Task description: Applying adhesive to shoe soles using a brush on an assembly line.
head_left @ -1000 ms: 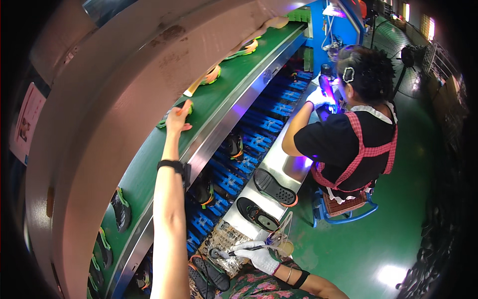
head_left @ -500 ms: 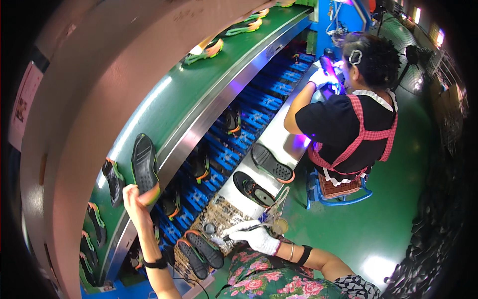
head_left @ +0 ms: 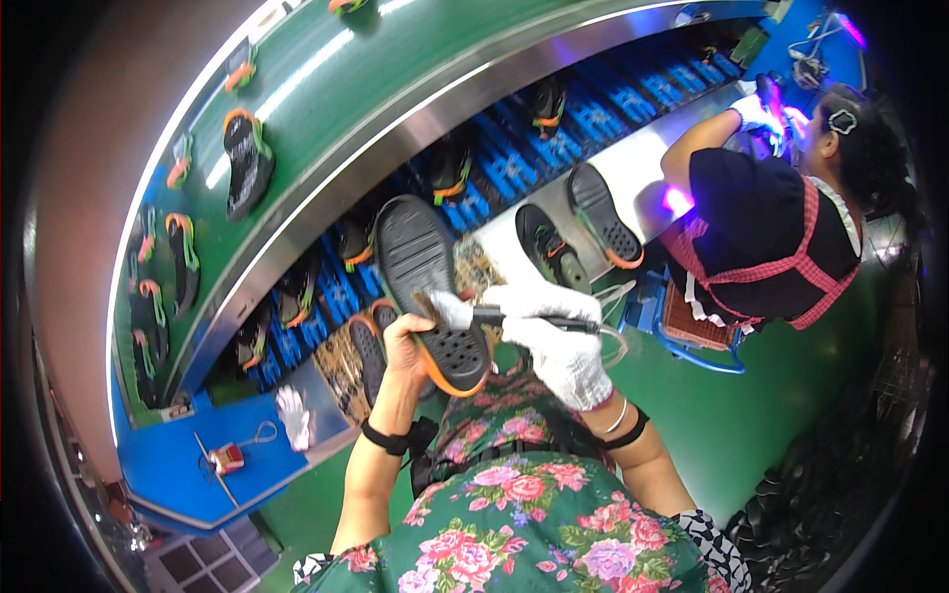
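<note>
In front of my body, my bare left hand (head_left: 403, 348) grips a black shoe sole (head_left: 413, 247) with an orange rim near its perforated end. My right hand (head_left: 561, 341), in a white glove, is closed around the dark handle of a brush (head_left: 457, 312). The brush's pale head lies over the sole's face, just beside my left fingers. Exactly where the bristles touch cannot be made out. Partly hidden behind the held sole, another dark sole (head_left: 368, 354) rests on the worn, stained part of the bench.
A green conveyor belt (head_left: 326, 128) with several shoe pieces curves along the left. Below it, a blue slatted rack (head_left: 509, 163) holds more. Two soles lie on the metal bench (head_left: 499, 237). A co-worker (head_left: 761, 227) sits at right. A blue table (head_left: 178, 474) bears a white glove (head_left: 295, 417).
My left hand has brought the sole from the conveyor edge to in front of my body. My right hand has raised the brush to its face. The whole view has shifted.
</note>
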Demonstrator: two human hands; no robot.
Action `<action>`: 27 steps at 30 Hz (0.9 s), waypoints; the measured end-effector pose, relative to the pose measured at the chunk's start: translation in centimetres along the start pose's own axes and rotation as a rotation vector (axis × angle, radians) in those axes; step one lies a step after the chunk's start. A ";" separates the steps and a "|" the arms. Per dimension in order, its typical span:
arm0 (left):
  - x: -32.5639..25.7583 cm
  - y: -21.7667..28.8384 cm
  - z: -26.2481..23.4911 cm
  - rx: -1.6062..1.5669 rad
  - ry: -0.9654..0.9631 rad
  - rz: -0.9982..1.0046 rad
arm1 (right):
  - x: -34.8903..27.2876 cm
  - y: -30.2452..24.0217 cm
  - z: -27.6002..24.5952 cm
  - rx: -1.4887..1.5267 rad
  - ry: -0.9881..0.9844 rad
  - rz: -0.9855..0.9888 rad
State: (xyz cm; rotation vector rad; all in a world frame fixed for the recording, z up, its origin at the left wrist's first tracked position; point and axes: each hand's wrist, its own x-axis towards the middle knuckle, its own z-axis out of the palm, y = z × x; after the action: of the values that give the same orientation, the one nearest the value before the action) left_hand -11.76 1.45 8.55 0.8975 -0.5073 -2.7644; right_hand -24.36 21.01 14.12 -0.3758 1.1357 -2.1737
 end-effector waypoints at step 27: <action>-1.5 -5.8 0.7 0.373 0.193 0.155 | 1.8 0.8 2.0 -0.716 -0.330 -0.522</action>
State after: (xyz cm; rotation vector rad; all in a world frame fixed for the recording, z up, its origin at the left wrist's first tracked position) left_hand -11.41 7.42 7.66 1.1333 -1.0296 -2.4524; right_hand -24.35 18.20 14.52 -1.4186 1.7263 -1.9135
